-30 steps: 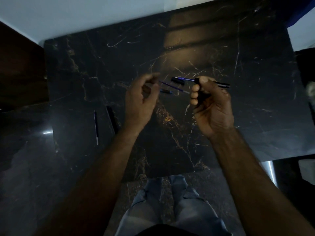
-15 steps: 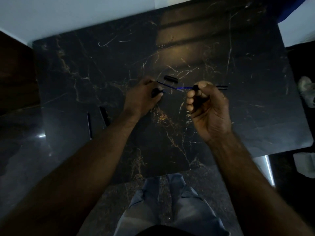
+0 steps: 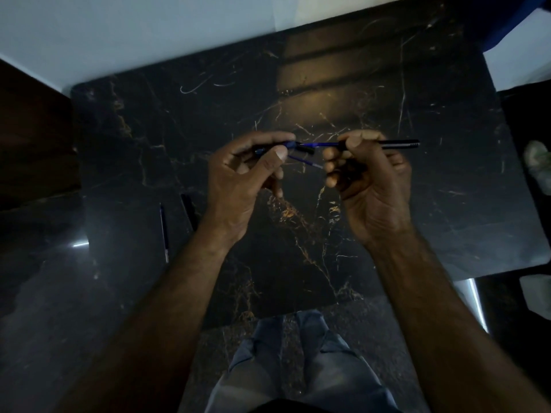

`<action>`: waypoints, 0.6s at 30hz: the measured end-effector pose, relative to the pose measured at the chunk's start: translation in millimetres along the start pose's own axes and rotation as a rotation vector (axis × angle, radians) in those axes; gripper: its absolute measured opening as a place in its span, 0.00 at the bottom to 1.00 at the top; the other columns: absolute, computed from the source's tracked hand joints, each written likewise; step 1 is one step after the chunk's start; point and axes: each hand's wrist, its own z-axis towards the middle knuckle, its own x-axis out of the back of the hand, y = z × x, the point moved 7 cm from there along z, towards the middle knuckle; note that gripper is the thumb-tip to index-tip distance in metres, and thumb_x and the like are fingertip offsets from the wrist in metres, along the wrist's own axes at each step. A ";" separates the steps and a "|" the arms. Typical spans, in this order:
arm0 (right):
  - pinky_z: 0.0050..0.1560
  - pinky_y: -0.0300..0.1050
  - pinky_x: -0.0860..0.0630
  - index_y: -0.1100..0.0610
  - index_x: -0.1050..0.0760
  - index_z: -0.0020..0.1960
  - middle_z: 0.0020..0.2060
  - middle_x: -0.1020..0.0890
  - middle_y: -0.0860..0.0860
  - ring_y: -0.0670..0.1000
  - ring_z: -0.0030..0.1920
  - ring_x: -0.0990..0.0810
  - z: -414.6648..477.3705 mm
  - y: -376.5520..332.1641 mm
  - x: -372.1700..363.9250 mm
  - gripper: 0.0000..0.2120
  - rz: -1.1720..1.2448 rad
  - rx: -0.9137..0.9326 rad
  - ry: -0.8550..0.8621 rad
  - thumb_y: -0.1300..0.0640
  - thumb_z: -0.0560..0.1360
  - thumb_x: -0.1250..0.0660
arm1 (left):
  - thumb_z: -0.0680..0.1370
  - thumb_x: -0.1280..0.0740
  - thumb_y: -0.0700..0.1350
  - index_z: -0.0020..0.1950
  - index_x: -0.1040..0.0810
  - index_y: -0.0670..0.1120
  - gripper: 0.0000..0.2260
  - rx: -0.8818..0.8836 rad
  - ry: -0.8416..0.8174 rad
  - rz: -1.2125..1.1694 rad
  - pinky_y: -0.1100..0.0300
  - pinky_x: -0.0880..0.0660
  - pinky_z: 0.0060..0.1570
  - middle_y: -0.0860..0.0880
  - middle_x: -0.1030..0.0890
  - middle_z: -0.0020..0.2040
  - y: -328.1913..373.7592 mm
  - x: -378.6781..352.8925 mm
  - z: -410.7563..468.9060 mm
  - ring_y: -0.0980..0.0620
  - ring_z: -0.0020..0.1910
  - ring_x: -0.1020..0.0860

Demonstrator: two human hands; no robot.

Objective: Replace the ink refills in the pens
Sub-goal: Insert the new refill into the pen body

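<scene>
My right hand (image 3: 368,180) grips a black pen barrel (image 3: 399,143) held level over the dark marble table (image 3: 328,93); a thin blue refill (image 3: 319,144) sticks out of its left end. My left hand (image 3: 241,180) pinches a small dark blue pen piece (image 3: 287,144) at the refill's left tip. A black cap (image 3: 305,149) and a second blue refill (image 3: 304,161) show just below, between the hands; whether they rest on the table I cannot tell.
A loose refill (image 3: 164,231) and a black pen (image 3: 189,214) lie on the table to the left of my left forearm. My knees in jeans (image 3: 298,362) sit below the near table edge. A pale object (image 3: 538,162) lies at the right edge.
My left hand has risen from the table and come up to the tip of the refill. My right hand has kept the barrel level and shifted only slightly.
</scene>
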 end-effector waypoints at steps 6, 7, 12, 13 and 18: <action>0.33 0.43 0.22 0.64 0.24 0.49 0.40 0.16 0.59 0.54 0.37 0.18 0.1 -1.0 -9.0 0.05 0.001 0.007 -0.032 0.67 0.81 0.38 | 0.79 0.30 0.40 0.57 0.17 0.42 0.08 0.016 0.022 -0.060 0.57 0.22 0.32 0.51 0.16 0.48 4.5 2.9 -4.5 0.50 0.39 0.21; 0.33 0.43 0.22 0.64 0.24 0.49 0.40 0.16 0.59 0.54 0.37 0.18 0.1 -1.0 -9.4 0.05 -0.003 0.012 -0.037 0.67 0.81 0.38 | 0.79 0.30 0.40 0.57 0.17 0.42 0.08 0.018 0.022 -0.057 0.57 0.22 0.32 0.52 0.16 0.46 4.7 3.7 -4.7 0.50 0.39 0.21; 0.34 0.43 0.21 0.62 0.24 0.49 0.40 0.15 0.56 0.52 0.38 0.18 -1.9 1.7 -13.5 0.06 -0.043 0.019 -0.047 0.68 0.82 0.38 | 0.79 0.30 0.39 0.56 0.17 0.42 0.07 0.006 0.020 -0.043 0.56 0.22 0.32 0.50 0.15 0.50 6.2 4.8 -7.1 0.48 0.39 0.21; 0.34 0.43 0.21 0.62 0.23 0.49 0.39 0.15 0.56 0.52 0.38 0.17 -2.2 2.3 -14.3 0.07 -0.055 0.019 -0.044 0.68 0.82 0.38 | 0.79 0.30 0.40 0.56 0.17 0.42 0.07 0.003 0.016 -0.044 0.56 0.22 0.32 0.48 0.16 0.51 6.4 4.0 -7.5 0.48 0.39 0.21; 0.35 0.44 0.21 0.61 0.23 0.49 0.40 0.15 0.56 0.52 0.38 0.17 -2.5 3.7 -16.3 0.06 -0.095 0.028 -0.047 0.68 0.82 0.37 | 0.80 0.30 0.38 0.57 0.17 0.41 0.06 0.004 0.031 -0.035 0.57 0.22 0.33 0.45 0.17 0.50 4.9 4.3 -9.2 0.48 0.39 0.21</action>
